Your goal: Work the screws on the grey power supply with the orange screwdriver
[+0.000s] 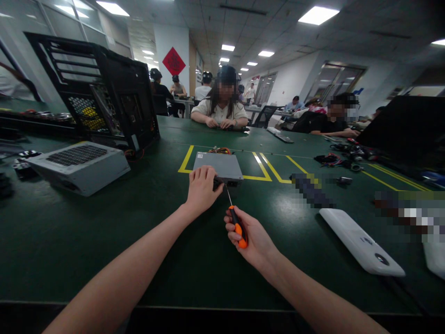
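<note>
A grey metal computer power supply (219, 163) lies flat on the green table, partly inside a yellow tape outline, with a bundle of coloured wires (220, 150) at its far side. My left hand (204, 186) grips its near left corner, fingers over the top and thumb at the near side. In my right hand (251, 232) is a screwdriver (238, 228) with an orange and black handle. Its thin shaft points up and away, and the tip meets the near face of the power supply. The exact spot under the tip is too small to make out.
To the left stand a larger grey power supply (83, 166) and an open black computer case (100, 93). A white oblong device (361, 241) lies on the right, with cables (337, 157) beyond it. A person (222, 104) sits across the table (167, 273).
</note>
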